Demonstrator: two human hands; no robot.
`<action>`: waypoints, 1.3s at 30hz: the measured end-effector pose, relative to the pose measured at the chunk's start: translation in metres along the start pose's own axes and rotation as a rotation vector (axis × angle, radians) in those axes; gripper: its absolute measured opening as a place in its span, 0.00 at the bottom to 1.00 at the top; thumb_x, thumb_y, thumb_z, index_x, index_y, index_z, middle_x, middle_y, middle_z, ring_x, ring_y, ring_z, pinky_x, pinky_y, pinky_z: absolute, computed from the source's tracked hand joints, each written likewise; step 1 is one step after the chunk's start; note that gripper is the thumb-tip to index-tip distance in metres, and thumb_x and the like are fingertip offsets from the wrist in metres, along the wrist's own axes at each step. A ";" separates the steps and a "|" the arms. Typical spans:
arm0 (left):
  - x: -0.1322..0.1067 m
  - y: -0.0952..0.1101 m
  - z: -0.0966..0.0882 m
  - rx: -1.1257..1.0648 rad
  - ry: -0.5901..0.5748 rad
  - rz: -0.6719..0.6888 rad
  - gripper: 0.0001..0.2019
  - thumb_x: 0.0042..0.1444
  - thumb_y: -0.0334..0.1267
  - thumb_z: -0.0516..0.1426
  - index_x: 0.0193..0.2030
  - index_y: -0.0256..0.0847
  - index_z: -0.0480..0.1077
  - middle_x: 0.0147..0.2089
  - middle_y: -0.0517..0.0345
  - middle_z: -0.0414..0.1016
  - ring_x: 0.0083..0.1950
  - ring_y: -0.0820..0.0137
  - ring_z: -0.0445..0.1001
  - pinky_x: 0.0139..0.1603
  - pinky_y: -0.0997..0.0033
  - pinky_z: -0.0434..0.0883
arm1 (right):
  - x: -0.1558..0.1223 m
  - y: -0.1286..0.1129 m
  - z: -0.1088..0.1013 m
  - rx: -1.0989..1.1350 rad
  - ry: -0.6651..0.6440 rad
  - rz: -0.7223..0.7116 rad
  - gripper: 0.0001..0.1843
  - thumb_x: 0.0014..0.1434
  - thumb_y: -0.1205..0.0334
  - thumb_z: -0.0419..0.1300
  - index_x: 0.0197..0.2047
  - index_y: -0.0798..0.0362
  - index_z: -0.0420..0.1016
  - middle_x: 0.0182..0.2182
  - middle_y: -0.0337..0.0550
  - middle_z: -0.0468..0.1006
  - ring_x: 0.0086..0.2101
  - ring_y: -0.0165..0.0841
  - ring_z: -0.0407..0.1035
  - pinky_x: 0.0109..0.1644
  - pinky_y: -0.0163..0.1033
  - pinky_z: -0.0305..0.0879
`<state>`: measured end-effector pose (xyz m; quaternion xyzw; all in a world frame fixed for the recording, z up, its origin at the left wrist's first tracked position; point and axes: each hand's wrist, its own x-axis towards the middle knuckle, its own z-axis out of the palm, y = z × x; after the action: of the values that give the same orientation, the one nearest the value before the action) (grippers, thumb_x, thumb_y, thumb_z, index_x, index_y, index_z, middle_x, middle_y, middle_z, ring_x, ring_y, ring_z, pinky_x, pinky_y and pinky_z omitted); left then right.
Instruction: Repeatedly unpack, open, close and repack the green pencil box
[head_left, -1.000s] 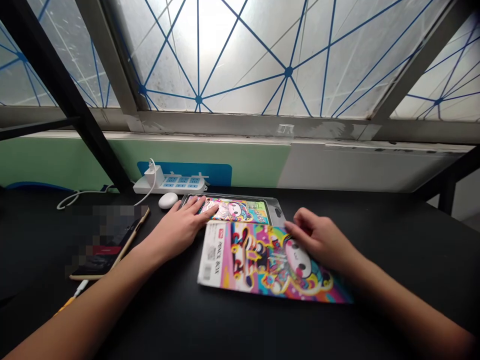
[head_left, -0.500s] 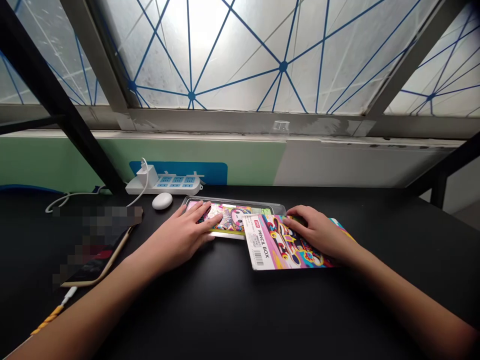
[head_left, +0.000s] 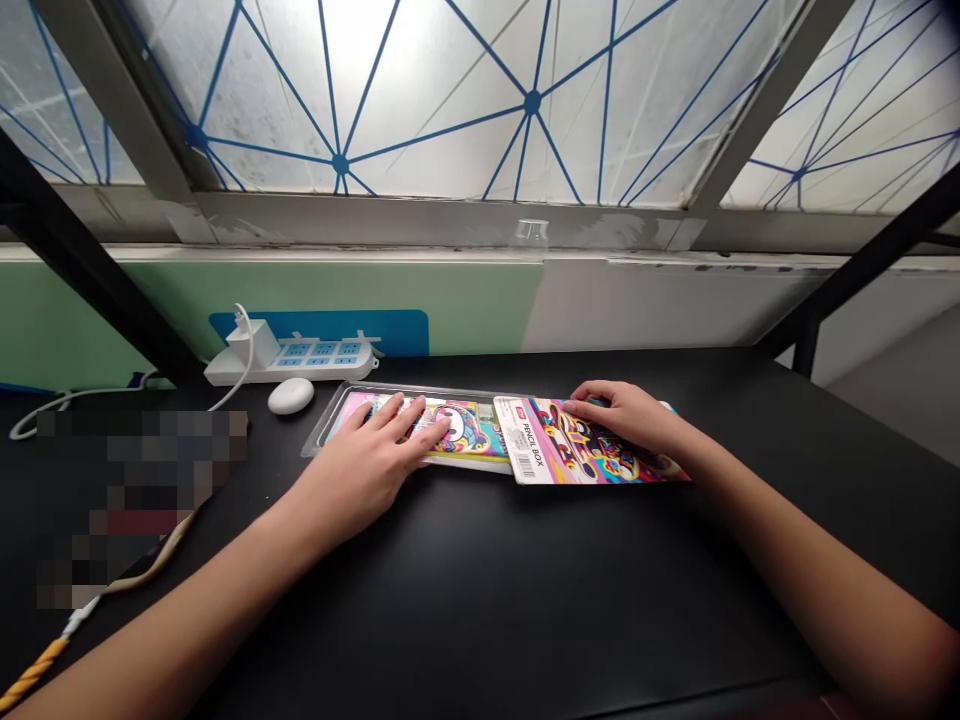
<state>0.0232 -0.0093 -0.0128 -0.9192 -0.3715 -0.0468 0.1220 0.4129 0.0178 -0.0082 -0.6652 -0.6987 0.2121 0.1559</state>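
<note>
My left hand [head_left: 379,455] lies with its fingers spread on a colourful cartoon pencil box [head_left: 474,425]. The box sits in a shallow clear plastic tray [head_left: 322,425], whose rim shows around its far and left sides. My right hand [head_left: 626,415] is curled over the far edge of a bright printed card [head_left: 574,450] marked PENCIL BOX, with a barcode at its left end. This card overlaps the right end of the box. Beneath my right palm, part of the card is hidden, and so are some fingertips.
A white power strip [head_left: 322,362] with a plugged-in charger stands at the back left, near a white rounded case [head_left: 291,396]. At the left lies a pixelated device with an orange-wrapped cable [head_left: 34,675]. Black frame bars [head_left: 832,270] rise at both sides.
The card has moved away from me with my right hand and now lies more level with the box. My left hand stays on the box. The camera view has shifted.
</note>
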 end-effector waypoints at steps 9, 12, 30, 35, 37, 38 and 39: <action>-0.019 -0.004 -0.014 -0.094 0.017 -0.027 0.25 0.72 0.51 0.49 0.72 0.52 0.64 0.71 0.44 0.66 0.69 0.43 0.65 0.64 0.41 0.64 | -0.008 -0.019 0.009 -0.065 0.095 -0.106 0.24 0.63 0.36 0.56 0.41 0.47 0.80 0.44 0.47 0.81 0.45 0.45 0.73 0.48 0.47 0.66; -0.016 0.001 -0.016 -0.137 0.036 -0.071 0.29 0.70 0.58 0.49 0.73 0.50 0.62 0.68 0.44 0.69 0.66 0.46 0.68 0.65 0.43 0.65 | -0.009 -0.033 0.022 -0.067 0.106 -0.177 0.23 0.65 0.38 0.54 0.43 0.48 0.78 0.44 0.48 0.80 0.45 0.44 0.72 0.50 0.47 0.65; -0.012 -0.011 -0.002 -0.227 -0.062 -0.027 0.33 0.68 0.63 0.51 0.77 0.60 0.52 0.78 0.55 0.53 0.78 0.47 0.53 0.73 0.38 0.54 | -0.002 -0.008 0.000 0.016 -0.024 -0.016 0.27 0.59 0.29 0.58 0.36 0.45 0.80 0.31 0.40 0.81 0.31 0.37 0.71 0.31 0.39 0.61; -0.011 -0.015 -0.004 -0.243 -0.082 -0.006 0.34 0.68 0.63 0.51 0.77 0.61 0.51 0.79 0.56 0.52 0.78 0.47 0.53 0.73 0.39 0.54 | -0.004 -0.010 -0.002 0.040 -0.090 -0.015 0.28 0.58 0.28 0.57 0.36 0.45 0.80 0.29 0.38 0.80 0.28 0.35 0.69 0.29 0.37 0.59; -0.011 -0.016 -0.005 -0.243 -0.098 -0.005 0.34 0.68 0.63 0.51 0.77 0.61 0.52 0.79 0.56 0.51 0.78 0.47 0.52 0.72 0.38 0.55 | -0.004 -0.009 -0.003 0.046 -0.115 -0.015 0.28 0.59 0.28 0.57 0.36 0.46 0.80 0.30 0.38 0.80 0.28 0.34 0.69 0.29 0.37 0.59; -0.011 -0.016 -0.005 -0.245 -0.101 -0.004 0.34 0.68 0.63 0.51 0.76 0.61 0.52 0.79 0.56 0.51 0.78 0.47 0.52 0.72 0.37 0.55 | -0.005 -0.009 -0.004 0.043 -0.124 -0.014 0.28 0.58 0.28 0.58 0.36 0.46 0.80 0.30 0.38 0.80 0.28 0.34 0.69 0.29 0.37 0.59; -0.012 -0.016 -0.006 -0.247 -0.101 -0.003 0.34 0.67 0.63 0.51 0.76 0.61 0.52 0.79 0.56 0.51 0.78 0.47 0.52 0.72 0.37 0.55 | -0.005 -0.009 -0.005 0.037 -0.127 -0.013 0.28 0.58 0.29 0.58 0.36 0.46 0.80 0.30 0.38 0.80 0.28 0.34 0.69 0.29 0.37 0.59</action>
<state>0.0036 -0.0074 -0.0061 -0.9278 -0.3700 -0.0461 -0.0110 0.4084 0.0127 0.0013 -0.6427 -0.7076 0.2658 0.1247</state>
